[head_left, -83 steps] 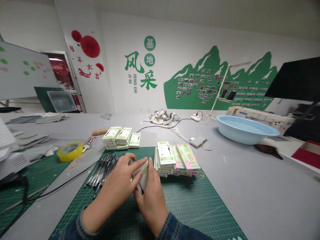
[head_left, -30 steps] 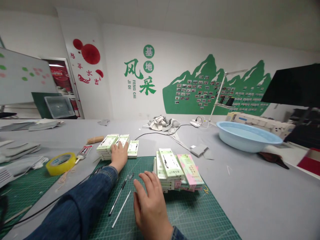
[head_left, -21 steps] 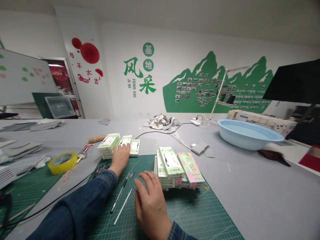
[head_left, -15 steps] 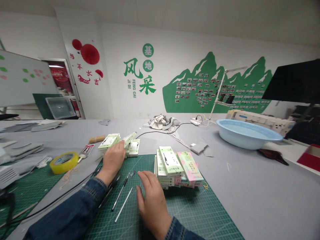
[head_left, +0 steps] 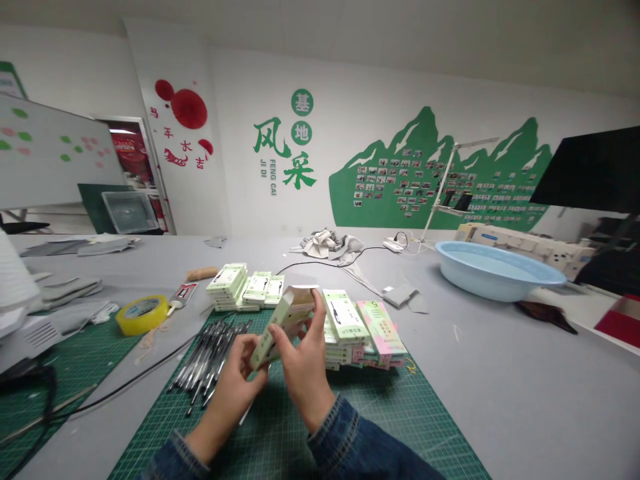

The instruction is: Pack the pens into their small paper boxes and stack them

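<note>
A pale green cardboard box (head_left: 286, 319) is tilted between my two hands, its upper end showing an open white flap. My left hand (head_left: 239, 373) grips its lower end, while my right hand (head_left: 306, 357) holds its right side near the top. Black-and-clear pens (head_left: 207, 357) lie in a heap on the green cutting mat (head_left: 380, 427), left of my hands. Behind them stand stacks of similar green boxes (head_left: 227, 283). To the right sits another stack of green boxes (head_left: 343, 317), with a pink and green box (head_left: 381, 330) beside it. A white stick shows partly under my left hand.
Yellow tape (head_left: 143, 315), a glue tube (head_left: 183, 293) and a black cable (head_left: 130, 370) lie on the left. Farther back are crumpled cloth (head_left: 325, 243) and grey pieces (head_left: 400, 295). A blue basin (head_left: 495, 270) stands at the right, before a sewing machine (head_left: 530, 247).
My left hand has come back from the left stacks, and both hands now hold a box above the mat. The view has shifted slightly left, and more of the pen heap shows.
</note>
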### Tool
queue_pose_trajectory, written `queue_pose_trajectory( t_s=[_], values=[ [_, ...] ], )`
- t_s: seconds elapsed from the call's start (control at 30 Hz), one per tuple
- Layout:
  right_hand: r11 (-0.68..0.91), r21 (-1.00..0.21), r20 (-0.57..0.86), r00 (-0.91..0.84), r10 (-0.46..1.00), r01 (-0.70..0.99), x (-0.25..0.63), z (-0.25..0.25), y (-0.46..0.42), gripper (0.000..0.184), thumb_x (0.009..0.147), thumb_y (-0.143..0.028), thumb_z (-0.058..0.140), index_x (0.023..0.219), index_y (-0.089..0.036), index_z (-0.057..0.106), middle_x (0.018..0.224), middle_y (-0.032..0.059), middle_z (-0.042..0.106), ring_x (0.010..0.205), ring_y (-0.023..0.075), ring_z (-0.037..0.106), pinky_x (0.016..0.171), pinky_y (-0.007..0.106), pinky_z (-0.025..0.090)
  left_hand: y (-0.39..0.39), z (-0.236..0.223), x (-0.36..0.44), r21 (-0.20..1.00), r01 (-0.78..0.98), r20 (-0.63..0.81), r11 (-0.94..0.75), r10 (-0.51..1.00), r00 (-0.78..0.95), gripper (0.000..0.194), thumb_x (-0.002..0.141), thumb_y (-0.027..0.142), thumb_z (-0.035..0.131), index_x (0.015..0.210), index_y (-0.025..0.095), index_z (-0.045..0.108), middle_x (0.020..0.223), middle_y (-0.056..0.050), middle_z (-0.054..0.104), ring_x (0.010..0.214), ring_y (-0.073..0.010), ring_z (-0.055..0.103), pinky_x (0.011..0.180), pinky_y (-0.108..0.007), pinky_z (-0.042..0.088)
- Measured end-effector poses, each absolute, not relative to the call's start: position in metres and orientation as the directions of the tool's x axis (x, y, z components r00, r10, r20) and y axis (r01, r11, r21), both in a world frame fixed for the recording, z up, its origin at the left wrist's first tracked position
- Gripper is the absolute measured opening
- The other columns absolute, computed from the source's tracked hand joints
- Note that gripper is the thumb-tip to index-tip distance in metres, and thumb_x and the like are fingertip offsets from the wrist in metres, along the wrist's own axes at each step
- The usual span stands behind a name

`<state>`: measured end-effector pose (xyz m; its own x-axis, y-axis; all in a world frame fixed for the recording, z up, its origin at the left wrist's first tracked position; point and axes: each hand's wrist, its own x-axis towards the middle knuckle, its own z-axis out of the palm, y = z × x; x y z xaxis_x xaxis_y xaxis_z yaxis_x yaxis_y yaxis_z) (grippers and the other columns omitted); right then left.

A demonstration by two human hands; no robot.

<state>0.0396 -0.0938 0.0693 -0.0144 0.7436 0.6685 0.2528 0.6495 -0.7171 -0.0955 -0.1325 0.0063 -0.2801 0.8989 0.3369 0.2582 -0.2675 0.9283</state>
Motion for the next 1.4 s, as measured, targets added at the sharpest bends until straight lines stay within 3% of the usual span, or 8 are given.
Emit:
queue_pose_trajectory(
  t_s=[0.2,0.27,0.37,0.5,0.6,0.7,1.23,1.4],
  values=[
    [0.728,-0.641,0.721,-0.134,0.68,0.244,0.052,0.056,-0.112,0.059,0.086,-0.018,0.063,0.141,-0.029,0.043,0.147,0.01,0.044,0.134,0.026,0.049,0.111,0.044,0.045,-0.154,0.002,-0.086,0.858,0.396,0.376,-0.328,0.925,-0.05,0.07,0.082,0.03,0.071,0.143,0.022,0.038,0.145,-0.015,0.054,0.132,-0.0286,0.054,0.113,-0.043,0.043],
    [0.726,-0.63,0.707,-0.183,0.683,0.276,0.06,0.047,-0.115,0.061,0.085,-0.015,0.061,0.141,-0.028,0.043,0.146,0.0104,0.044,0.134,0.0268,0.048,0.111,0.045,0.045,-0.162,0.007,-0.088,0.796,0.487,0.423,-0.36,0.906,-0.021,0.057,0.088,0.029,0.062,0.142,0.022,0.044,0.142,-0.013,0.057,0.129,-0.0264,0.057,0.111,-0.041,0.045],
    [0.714,-0.636,0.681,-0.223,0.698,0.294,0.069,0.037,-0.119,0.075,0.081,-0.011,0.059,0.149,-0.026,0.032,0.146,0.0111,0.046,0.137,0.0273,0.046,0.114,0.048,0.041,-0.164,0.017,-0.099,0.665,0.673,0.472,-0.324,0.881,-0.042,0.029,0.095,0.024,0.046,0.119,0.023,0.062,0.12,-0.008,0.068,0.112,-0.0224,0.064,0.1,-0.036,0.05],
    [0.696,-0.649,0.65,-0.251,0.717,0.307,0.073,0.03,-0.122,0.083,0.078,-0.008,0.057,0.154,-0.026,0.027,0.151,0.0094,0.042,0.143,0.0269,0.039,0.119,0.048,0.035,-0.15,0.021,-0.128,0.362,0.932,0.529,0.019,0.819,-0.222,0.026,0.091,0.015,0.045,0.107,0.019,0.066,0.11,-0.01,0.067,0.109,-0.0259,0.059,0.101,-0.04,0.046],
    [0.681,-0.667,0.627,-0.268,0.732,0.301,0.072,0.028,-0.123,0.086,0.077,-0.007,0.056,0.155,-0.026,0.025,0.152,0.0087,0.041,0.143,0.0262,0.038,0.12,0.048,0.033,-0.137,0.017,-0.145,0.118,0.942,0.452,0.315,0.828,-0.333,0.022,0.09,0.021,0.052,0.105,0.015,0.066,0.109,-0.013,0.063,0.108,-0.0299,0.055,0.096,-0.04,0.046],
    [0.677,-0.676,0.617,-0.278,0.736,0.293,0.07,0.028,-0.124,0.087,0.076,-0.006,0.056,0.155,-0.026,0.024,0.152,0.0086,0.042,0.143,0.0253,0.039,0.12,0.046,0.034,-0.129,0.009,-0.149,-0.01,0.915,0.359,0.403,0.855,-0.373,0.023,0.09,0.03,0.056,0.101,0.013,0.068,0.106,-0.015,0.061,0.107,-0.0312,0.053,0.09,-0.039,0.047],
    [0.648,-0.714,0.598,-0.251,0.761,0.266,0.072,0.027,-0.123,0.091,0.074,-0.005,0.056,0.156,-0.027,0.023,0.15,0.0078,0.041,0.14,0.0243,0.041,0.12,0.042,0.034,-0.084,0.007,-0.133,-0.012,0.862,0.194,0.506,0.847,-0.495,0.031,0.081,0.021,0.059,0.105,0.002,0.064,0.104,-0.026,0.067,0.1,-0.0357,0.066,0.078,-0.039,0.052],
    [0.647,-0.72,0.593,-0.261,0.762,0.25,0.072,0.029,-0.123,0.093,0.073,-0.003,0.056,0.156,-0.028,0.023,0.149,0.0076,0.041,0.14,0.0239,0.04,0.12,0.041,0.034,-0.076,0.004,-0.125,-0.009,0.852,0.205,0.523,0.835,-0.51,0.032,0.088,0.021,0.05,0.109,-0.001,0.063,0.109,-0.032,0.064,0.102,-0.0376,0.067,0.08,-0.043,0.053]
  ],
)
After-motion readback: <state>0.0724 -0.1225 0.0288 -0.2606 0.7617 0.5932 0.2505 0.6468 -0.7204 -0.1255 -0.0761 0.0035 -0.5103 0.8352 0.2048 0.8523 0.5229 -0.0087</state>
